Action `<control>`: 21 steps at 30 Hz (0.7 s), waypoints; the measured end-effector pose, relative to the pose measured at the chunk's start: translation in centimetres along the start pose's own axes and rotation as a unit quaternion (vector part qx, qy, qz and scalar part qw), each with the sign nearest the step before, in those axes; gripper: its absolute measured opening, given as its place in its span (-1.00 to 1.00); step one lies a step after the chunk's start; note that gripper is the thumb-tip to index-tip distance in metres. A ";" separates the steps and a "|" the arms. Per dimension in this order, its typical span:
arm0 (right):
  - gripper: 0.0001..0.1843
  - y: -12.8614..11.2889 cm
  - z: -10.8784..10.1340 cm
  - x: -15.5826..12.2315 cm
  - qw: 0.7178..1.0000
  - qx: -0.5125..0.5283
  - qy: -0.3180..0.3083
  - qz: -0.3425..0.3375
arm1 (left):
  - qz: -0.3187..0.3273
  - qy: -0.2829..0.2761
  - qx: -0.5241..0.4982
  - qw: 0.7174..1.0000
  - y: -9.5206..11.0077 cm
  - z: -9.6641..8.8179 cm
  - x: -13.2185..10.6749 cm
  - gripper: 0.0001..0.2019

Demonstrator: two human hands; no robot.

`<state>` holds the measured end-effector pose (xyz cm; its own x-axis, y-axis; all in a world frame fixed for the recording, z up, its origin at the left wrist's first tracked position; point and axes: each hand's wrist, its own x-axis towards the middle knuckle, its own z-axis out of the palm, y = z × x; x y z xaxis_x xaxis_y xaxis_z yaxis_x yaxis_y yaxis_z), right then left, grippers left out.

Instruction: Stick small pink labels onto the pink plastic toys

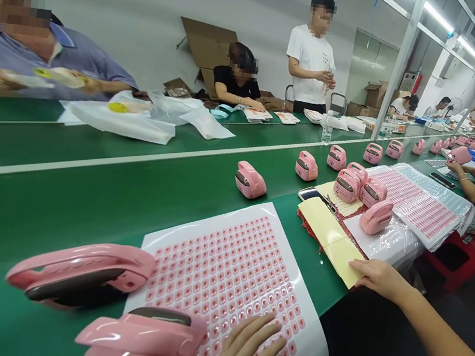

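Note:
My left hand [247, 351] rests palm down on a white sheet [308, 339] with rows of small pink stickers [225, 270], its fingers spread. Just left of it are two pink plastic casings, each with a dark strip: one near casing [146, 338], cut off by the bottom edge, and a casing with a handle [85, 269] overlapping the sheet's left side. To the right, my right hand [382, 279] pinches the edge of a folded yellow paper [334, 240]. Beneath that paper lies something red, partly hidden.
More pink casings [250, 179] stand along the green bench [86, 199]. Behind the yellow paper lie a phone [307, 194] and stacked sticker sheets [422, 202]. A water bottle [327, 127] stands by the white divider. Co-workers sit across and to the right; one person stands.

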<state>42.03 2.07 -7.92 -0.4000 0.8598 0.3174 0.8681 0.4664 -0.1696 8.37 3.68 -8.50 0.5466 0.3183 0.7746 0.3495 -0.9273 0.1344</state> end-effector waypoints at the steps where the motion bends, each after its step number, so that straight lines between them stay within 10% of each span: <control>1: -0.56 0.1 0.0 0.0 1.000 -0.001 0.000 -0.001 | 0.004 -0.001 -0.019 1.000 0.2 1.1 1.0 -0.76; 6: -0.60 0.4 -0.3 0.4 1.000 -0.007 -0.005 -0.018 | 0.040 -0.153 -0.075 0.985 0.6 5.6 4.6 -0.71; 9: -0.55 0.1 -0.5 0.5 0.999 -0.010 -0.001 -0.038 | -0.049 -0.214 -0.203 0.954 0.9 7.2 5.6 -0.66; 14: -0.62 -0.1 -0.4 0.2 0.998 -0.010 0.029 -0.061 | -0.421 -0.211 -0.439 0.765 1.8 9.6 6.2 -0.76; 21: -0.61 0.3 -0.3 0.0 0.998 0.000 0.029 -0.054 | -0.537 -0.221 -0.542 0.608 2.0 12.3 7.8 -0.71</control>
<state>42.36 2.18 -7.72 -0.4732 0.7911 0.3875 0.8208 0.5557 -0.1321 22.70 6.77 -9.80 0.6804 0.6549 -0.3288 0.1099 0.3525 0.9293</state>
